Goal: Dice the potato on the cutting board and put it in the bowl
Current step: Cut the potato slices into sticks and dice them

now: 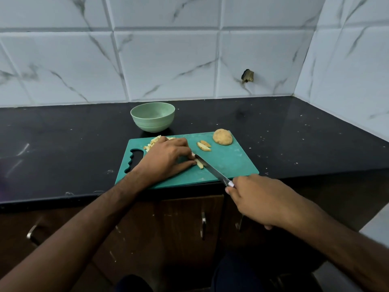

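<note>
With left hand pinning the potato strips and right hand gripping the knife, fingertips are best kept curled back from the blade.

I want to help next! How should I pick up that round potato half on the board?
Grip the potato half from above, fingers on its rounded sides. It seems to lie flat side down near the cutting board's far right corner, dome up, apart from the knife.

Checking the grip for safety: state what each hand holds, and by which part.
The right hand grips the knife by its handle. The left hand pins the potato strips with its fingertips.
</note>
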The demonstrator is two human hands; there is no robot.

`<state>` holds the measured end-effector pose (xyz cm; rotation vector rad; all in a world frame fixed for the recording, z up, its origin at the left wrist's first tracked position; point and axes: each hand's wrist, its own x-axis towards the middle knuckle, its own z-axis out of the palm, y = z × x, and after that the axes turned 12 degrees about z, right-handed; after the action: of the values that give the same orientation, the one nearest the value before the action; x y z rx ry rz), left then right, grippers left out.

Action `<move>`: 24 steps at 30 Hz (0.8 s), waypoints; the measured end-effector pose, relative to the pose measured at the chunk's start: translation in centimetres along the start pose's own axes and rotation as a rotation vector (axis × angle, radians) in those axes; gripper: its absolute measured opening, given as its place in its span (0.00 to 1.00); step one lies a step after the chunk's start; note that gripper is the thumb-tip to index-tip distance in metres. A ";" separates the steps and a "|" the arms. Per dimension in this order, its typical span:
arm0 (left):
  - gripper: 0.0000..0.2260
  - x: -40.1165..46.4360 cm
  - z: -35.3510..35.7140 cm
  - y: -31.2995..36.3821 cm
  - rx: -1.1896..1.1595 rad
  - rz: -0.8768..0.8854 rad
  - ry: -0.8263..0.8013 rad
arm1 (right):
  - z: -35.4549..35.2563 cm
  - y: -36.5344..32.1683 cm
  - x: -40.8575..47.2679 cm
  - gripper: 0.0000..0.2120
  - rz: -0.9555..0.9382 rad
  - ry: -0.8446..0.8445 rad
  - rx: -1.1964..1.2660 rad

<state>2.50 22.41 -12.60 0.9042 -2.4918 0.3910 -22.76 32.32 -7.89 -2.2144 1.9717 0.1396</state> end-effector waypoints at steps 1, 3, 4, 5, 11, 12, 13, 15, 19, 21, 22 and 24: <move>0.16 0.0 0.0 0.0 -0.014 -0.004 0.002 | 0.2 0.3 -0.6 0.16 -0.004 0.021 -0.032; 0.12 0.0 -0.1 0.0 -0.049 -0.008 -0.003 | 0.6 0.7 -1.3 0.16 -0.008 0.075 -0.081; 0.11 0.0 -0.1 0.1 -0.065 -0.009 -0.006 | 0.7 0.9 -1.4 0.15 -0.013 0.100 -0.098; 0.10 0.0 -0.2 0.1 -0.079 -0.011 -0.010 | 0.8 1.0 -1.4 0.14 -0.023 0.124 -0.111; 0.05 -0.1 -0.3 0.2 -0.154 -0.014 0.026 | 1.3 1.1 -0.1 0.15 -0.028 0.218 -0.125; 0.04 -0.1 -0.4 0.2 -0.158 -0.016 0.031 | 1.2 1.1 0.2 0.15 -0.020 0.224 -0.124; 0.04 -0.1 -0.4 0.2 -0.155 -0.026 0.030 | 1.1 1.1 0.6 0.15 -0.009 0.228 -0.125; 0.04 -0.2 -0.3 0.2 -0.115 -0.063 0.025 | 0.7 1.3 1.4 0.15 0.015 0.225 -0.121; 0.07 -0.3 0.1 0.1 0.029 -0.124 -0.002 | -0.5 2.0 3.0 0.18 0.083 0.140 -0.073; 0.07 -0.3 0.2 0.1 0.038 -0.135 0.020 | -1.2 2.2 3.3 0.19 0.101 0.088 -0.034; 0.06 -0.3 0.2 0.2 0.036 -0.138 0.032 | -1.5 2.3 3.5 0.19 0.101 0.076 -0.024; 0.05 -0.3 0.1 0.2 0.023 -0.135 0.052 | -1.7 2.3 3.8 0.19 0.096 0.073 -0.011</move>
<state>2.58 22.71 -12.86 1.0511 -2.3678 0.3941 -24.69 28.02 -7.06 -2.1608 2.1215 0.0829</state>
